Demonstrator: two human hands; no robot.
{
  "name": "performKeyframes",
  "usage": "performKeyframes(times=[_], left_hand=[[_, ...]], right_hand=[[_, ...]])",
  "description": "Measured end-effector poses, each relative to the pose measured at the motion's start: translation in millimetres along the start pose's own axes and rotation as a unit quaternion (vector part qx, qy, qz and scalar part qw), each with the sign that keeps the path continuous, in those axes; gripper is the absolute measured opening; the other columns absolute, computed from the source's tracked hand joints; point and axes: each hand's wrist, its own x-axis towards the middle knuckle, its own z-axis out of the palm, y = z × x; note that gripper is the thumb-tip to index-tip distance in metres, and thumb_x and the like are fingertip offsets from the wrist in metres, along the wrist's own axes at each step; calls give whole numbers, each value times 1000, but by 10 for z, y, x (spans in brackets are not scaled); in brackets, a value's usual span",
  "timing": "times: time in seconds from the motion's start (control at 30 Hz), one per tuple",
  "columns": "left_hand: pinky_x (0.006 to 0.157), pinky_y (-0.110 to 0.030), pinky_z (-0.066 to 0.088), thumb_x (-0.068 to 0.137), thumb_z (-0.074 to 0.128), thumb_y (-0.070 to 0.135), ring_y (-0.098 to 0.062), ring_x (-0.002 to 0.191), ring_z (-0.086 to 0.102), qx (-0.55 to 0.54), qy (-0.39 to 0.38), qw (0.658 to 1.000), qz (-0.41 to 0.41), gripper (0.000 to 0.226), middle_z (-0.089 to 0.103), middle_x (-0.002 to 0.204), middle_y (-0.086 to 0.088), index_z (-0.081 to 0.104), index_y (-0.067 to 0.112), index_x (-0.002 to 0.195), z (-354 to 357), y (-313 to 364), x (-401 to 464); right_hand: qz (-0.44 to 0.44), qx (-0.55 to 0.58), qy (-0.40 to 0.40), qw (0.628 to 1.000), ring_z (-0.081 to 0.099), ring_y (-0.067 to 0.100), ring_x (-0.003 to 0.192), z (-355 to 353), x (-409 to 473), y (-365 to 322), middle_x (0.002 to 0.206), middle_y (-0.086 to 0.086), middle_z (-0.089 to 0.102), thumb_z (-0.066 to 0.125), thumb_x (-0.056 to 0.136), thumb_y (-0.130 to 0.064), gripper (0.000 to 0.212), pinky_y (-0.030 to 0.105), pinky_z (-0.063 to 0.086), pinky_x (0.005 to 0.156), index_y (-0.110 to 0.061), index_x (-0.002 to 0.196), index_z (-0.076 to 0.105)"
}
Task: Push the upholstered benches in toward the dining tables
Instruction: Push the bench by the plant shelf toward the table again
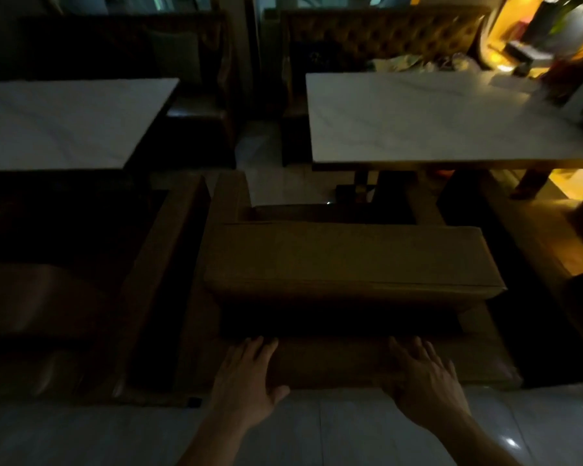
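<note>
— Where's the bench (350, 260)?
— Centre frame, below the right table (451, 116).
— And the hands?
— Left hand (246, 381) and right hand (421, 381) lie flat, fingers spread, gripping nothing, on its near backrest edge.

Your left hand (246, 378) and right hand (424, 381) are bare, and no sleeves cover your forearms.

Too dark left of the left hand (246, 381) to read the neighbouring seat (37, 297) — blurred clutter (418, 63) far beyond the right hand (421, 381), cropped at top.
</note>
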Motion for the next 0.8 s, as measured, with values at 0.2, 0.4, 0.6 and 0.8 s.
performKeyframes(times=[0.2,0.4,0.6,0.8], left_hand=[[122,-45,7,84,45,76,-19,150,8,-9,9,999,51,85,10,165,8,10,42,154,-620,313,-218],[120,-46,9,79,46,82,-21,150,9,4,6,990,138,90,11,165,9,11,44,153,-1105,1106,-221],[118,-44,18,80,47,81,-20,149,14,32,37,971,234,91,13,164,8,13,41,154,-1323,2202,-366],[118,-46,22,80,53,77,-22,148,17,43,72,947,311,90,19,163,5,18,39,153,-1358,3469,-530]], right_hand=[[52,27,53,997,8,30,153,-553,-570,-4,167,5,8,56,86,-63,88,53,17,121,-42,155,6],[61,40,130,989,10,29,153,-1179,-1118,323,167,8,9,52,86,-63,86,52,18,121,-40,156,7],[85,75,210,971,29,31,144,-1637,-1625,1010,160,9,26,46,85,-73,81,52,32,115,-42,153,14],[108,86,258,956,26,29,146,-1836,-2054,2037,162,8,22,47,84,-76,83,52,27,117,-45,153,13]])
